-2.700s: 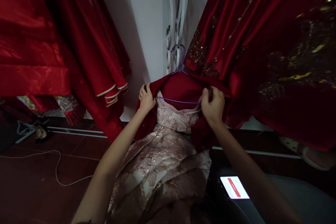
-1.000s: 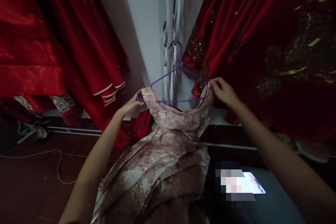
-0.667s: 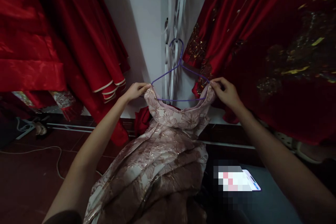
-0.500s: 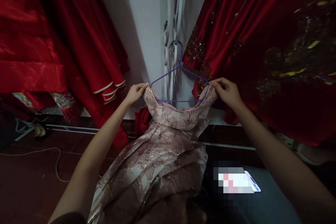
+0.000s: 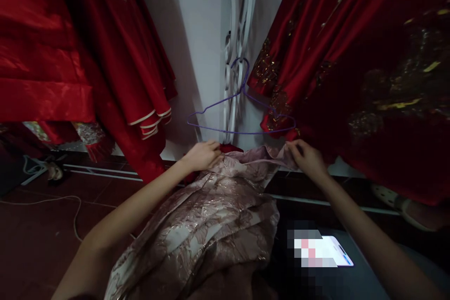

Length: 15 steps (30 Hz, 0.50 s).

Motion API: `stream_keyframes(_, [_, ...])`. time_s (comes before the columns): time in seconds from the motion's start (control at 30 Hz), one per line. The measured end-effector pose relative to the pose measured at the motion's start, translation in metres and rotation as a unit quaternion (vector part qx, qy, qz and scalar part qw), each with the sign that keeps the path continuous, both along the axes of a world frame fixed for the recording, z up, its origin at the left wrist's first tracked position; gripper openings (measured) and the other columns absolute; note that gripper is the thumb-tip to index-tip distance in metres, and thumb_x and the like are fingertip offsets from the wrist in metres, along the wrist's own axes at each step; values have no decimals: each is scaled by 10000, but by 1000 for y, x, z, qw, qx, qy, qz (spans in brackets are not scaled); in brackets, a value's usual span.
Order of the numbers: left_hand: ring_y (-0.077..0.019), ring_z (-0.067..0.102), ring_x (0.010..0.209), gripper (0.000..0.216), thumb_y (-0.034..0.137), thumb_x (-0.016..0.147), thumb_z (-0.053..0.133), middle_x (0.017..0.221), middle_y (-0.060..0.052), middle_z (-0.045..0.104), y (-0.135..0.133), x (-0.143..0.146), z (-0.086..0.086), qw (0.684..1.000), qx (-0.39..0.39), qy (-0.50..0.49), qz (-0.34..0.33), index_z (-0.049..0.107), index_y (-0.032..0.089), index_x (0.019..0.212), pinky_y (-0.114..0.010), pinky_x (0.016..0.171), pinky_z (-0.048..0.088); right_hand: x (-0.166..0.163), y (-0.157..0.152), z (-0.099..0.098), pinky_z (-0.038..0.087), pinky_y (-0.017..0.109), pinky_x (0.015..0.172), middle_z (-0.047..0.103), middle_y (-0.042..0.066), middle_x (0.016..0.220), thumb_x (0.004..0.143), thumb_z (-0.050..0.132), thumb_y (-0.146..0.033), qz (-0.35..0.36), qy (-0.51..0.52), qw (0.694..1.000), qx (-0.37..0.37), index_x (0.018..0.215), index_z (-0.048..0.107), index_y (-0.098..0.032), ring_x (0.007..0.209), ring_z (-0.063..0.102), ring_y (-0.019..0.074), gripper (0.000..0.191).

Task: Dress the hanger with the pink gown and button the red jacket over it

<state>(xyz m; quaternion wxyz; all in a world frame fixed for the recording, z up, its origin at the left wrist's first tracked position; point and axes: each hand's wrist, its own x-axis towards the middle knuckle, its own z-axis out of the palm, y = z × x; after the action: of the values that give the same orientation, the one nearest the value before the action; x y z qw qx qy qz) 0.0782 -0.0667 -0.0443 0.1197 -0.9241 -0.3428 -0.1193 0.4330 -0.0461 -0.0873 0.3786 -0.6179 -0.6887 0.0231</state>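
A pale pink brocade dress (image 5: 211, 225) lies spread toward me, its neckline pulled off the hanger. My left hand (image 5: 202, 155) is closed on the left side of the neckline. My right hand (image 5: 307, 157) pinches the right shoulder of the dress. Above both hands a bare purple wire hanger (image 5: 242, 115) hangs from white straps (image 5: 239, 47) against the wall. A bit of red cloth (image 5: 230, 148) shows just behind the neckline.
Red satin garments (image 5: 116, 65) hang at the left, and a red gown with gold embroidery (image 5: 351, 70) hangs at the right. A lit phone screen (image 5: 321, 251) lies at lower right. A white cable (image 5: 73, 215) trails on the dark red floor.
The red garment came off the hanger first. Then both hands slid the pink dress's shoulders off the hanger and lowered the neckline; the hanger now hangs bare.
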Motion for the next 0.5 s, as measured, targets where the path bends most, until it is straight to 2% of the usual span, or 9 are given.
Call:
stream_keyframes(0.07, [-220, 476, 1053, 320, 316, 881, 375, 1091, -126, 558, 10, 29, 11, 997, 50, 3, -55, 650, 154, 863, -354, 888, 368, -18, -2, 16, 416, 326, 750, 630, 65, 794, 843, 410, -414, 39, -41, 997, 61, 755, 537, -217, 770, 580, 225, 251])
stream_keyframes(0.17, [-263, 354, 1213, 257, 293, 831, 462, 1290, -123, 438, 33, 58, 8, 995, 73, -23, -72, 668, 147, 786, -424, 1007, 273, -31, 7, 38, 318, 398, 960, 624, 72, 859, 855, 394, -398, -8, -89, 982, 166, 773, 538, -199, 876, 546, 221, 259])
stream_keyframes(0.27, [-272, 390, 1153, 275, 329, 828, 471, 1157, -135, 501, 44, 68, -11, 997, 38, -56, -29, 682, 157, 786, -452, 961, 286, -18, 23, 45, 196, 411, 1053, 624, 91, 857, 872, 365, -366, -105, -94, 967, 213, 795, 545, -182, 888, 535, 215, 269])
stream_keyframes(0.37, [-258, 446, 1004, 333, 390, 855, 423, 983, -120, 523, 34, 69, -27, 996, 6, -86, 18, 688, 190, 837, -443, 858, 317, 10, 37, 39, 210, 391, 1046, 628, 119, 828, 855, 371, -330, -164, -100, 963, 189, 768, 541, -176, 841, 535, 226, 245])
stream_keyframes(0.5, [-251, 431, 955, 379, 434, 870, 384, 954, -117, 501, 18, 67, -29, 993, 3, -112, 34, 688, 208, 847, -416, 814, 300, 38, 43, 26, 241, 400, 1015, 619, 141, 822, 826, 410, -306, -200, -99, 961, 165, 757, 532, -174, 846, 526, 241, 192])
